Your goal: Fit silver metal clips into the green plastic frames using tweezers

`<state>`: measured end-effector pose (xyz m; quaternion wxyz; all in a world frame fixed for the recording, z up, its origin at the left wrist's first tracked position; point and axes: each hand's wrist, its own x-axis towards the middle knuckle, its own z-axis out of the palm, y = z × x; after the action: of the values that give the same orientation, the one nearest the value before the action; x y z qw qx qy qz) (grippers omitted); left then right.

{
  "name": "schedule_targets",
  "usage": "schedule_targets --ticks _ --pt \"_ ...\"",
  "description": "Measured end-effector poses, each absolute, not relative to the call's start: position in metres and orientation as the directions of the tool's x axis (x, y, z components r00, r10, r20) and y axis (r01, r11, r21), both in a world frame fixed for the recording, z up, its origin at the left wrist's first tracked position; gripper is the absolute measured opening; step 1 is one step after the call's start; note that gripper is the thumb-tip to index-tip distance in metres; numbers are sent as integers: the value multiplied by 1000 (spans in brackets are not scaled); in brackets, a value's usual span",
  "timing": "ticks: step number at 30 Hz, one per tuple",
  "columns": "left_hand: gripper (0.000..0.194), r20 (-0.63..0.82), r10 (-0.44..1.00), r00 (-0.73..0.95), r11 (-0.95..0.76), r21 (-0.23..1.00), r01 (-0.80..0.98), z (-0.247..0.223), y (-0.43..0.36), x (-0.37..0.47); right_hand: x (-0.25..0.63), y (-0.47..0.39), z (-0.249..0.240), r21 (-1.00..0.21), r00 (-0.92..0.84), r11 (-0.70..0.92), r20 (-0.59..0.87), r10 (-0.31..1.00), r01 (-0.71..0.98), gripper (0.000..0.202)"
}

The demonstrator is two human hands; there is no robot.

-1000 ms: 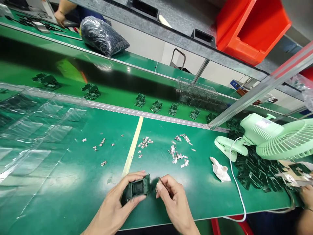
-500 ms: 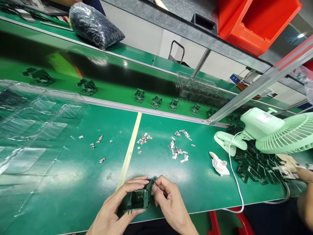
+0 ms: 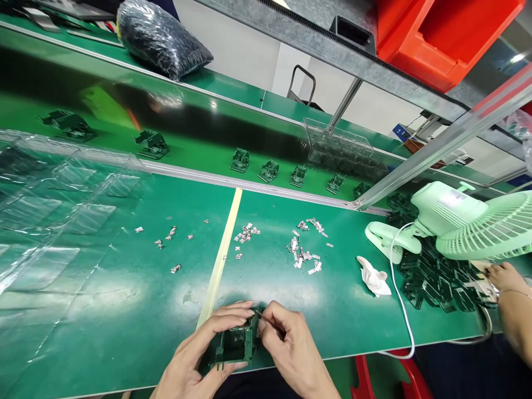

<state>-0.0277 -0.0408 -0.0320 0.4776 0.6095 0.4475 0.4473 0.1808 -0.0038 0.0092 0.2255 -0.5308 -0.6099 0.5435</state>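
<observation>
My left hand [image 3: 203,349] is closed around a dark green plastic housing [image 3: 235,344], fingers over its top and thumb along its lower side. An open, box-like cavity faces up. At the housing's right end, my right hand [image 3: 291,343] pinches a thin dark tool [image 3: 271,321] between thumb and fingers. Its tip is at the housing's upper right corner; fingers hide the exact contact. Beyond my hands lie small silvery metal pieces [image 3: 247,233] and a second loose group of flat metal pieces [image 3: 302,256].
Yellow tape [image 3: 226,238] crosses the green bench. More housings [image 3: 240,159] stand on the green strip behind. Clear plastic trays [image 3: 50,216] lie left. At right are a white cloth [image 3: 374,277], a green fan [image 3: 453,221], piled dark parts [image 3: 440,282] and another person's hand [image 3: 505,280].
The thin tool in my right hand has tilted flatter against the housing's corner. My left hand keeps its hold. The other person's hand has moved left onto the items beside the pile.
</observation>
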Motion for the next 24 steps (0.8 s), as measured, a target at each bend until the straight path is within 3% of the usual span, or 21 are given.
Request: schedule_targets --ticks 8,13,17,21,24 --pt "38 163 965 206 -189 975 115 -33 -46 -25 180 -3 4 -897 -353 -171 -327 877 407 25" --pt "35 87 975 205 -104 991 78 -28 -45 -25 181 -1 4 -918 -414 -281 -380 827 279 15" --pt "34 70 980 187 -83 995 62 -26 -46 -25 180 -1 5 -910 -411 -265 -384 827 318 18" --pt "31 29 987 155 -31 1000 5 -31 -49 -24 173 -6 0 -911 -321 -258 -362 875 323 28" --pt "29 -53 992 119 61 996 -66 -35 -52 -22 170 -13 -3 -915 -210 -265 -335 918 303 25"
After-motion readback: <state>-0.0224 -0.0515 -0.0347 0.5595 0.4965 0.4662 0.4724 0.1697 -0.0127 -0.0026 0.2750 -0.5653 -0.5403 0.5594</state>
